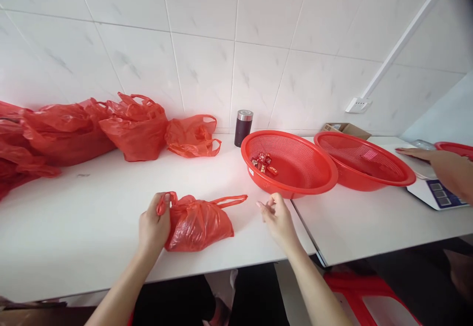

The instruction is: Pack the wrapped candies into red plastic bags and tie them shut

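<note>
Item: red plastic bag (199,225), lower centre on worktop (92,207); likely light, soft, slippery; best held at handles; left hand (153,222) clasps its neck; right hand (277,215) half-open, empty.

held bag (195,222): contents hidden | bag pile (22,138): cut by left edge | far basket (456,148): cut by right edge

1. You are working in bright, even light, and the white wall (207,59) is washing out at the left.
2. Soft, faint shadows are falling on the table (92,207); small glints are showing on the red bag (199,222).
3. The wide lens is bending lines near the edges, and the top right corner is darkening.
</note>
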The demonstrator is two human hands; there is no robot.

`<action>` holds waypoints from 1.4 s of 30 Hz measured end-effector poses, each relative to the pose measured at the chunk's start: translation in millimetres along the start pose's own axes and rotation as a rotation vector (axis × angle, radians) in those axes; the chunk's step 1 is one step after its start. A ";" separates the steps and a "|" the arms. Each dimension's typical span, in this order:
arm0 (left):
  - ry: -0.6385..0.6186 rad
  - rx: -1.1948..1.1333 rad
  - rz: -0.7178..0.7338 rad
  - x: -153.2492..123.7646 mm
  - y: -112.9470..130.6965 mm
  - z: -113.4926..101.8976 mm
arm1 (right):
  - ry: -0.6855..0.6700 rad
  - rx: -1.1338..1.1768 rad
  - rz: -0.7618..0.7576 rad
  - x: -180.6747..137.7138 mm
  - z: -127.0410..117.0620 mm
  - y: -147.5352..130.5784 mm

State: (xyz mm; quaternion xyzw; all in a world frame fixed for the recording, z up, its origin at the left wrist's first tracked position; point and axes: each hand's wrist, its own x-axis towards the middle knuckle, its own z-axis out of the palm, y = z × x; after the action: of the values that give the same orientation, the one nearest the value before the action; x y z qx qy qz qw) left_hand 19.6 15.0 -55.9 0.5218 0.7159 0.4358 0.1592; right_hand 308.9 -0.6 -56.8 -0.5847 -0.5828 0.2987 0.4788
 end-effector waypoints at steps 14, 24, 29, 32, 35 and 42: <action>-0.050 0.003 0.027 -9.2 -9.4 -0.8 | -0.148 -0.183 -0.218 2.9 40.5 -19.1; -0.097 0.150 0.292 -16.4 18.9 14.1 | -0.197 -0.276 0.005 9.5 62.2 -30.3; -0.286 0.281 0.265 -15.1 21.7 25.0 | -0.313 -0.432 -0.135 11.2 83.6 -34.1; -0.334 0.351 0.244 -12.1 15.2 30.0 | -0.245 -0.495 -0.182 6.3 95.2 -28.5; -0.322 0.371 0.255 -7.3 11.1 32.6 | -0.166 -0.542 -0.239 3.4 104.4 -20.2; -0.283 0.260 0.168 3.8 5.3 35.2 | -0.154 -0.236 -0.207 7.0 101.8 -19.2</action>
State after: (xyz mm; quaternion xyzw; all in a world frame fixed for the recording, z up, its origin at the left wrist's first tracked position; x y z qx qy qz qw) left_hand 45.2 34.9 -70.9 0.6518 0.6906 0.2739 0.1525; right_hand 209.9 25.1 -75.0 -0.5490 -0.7060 0.2210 0.3889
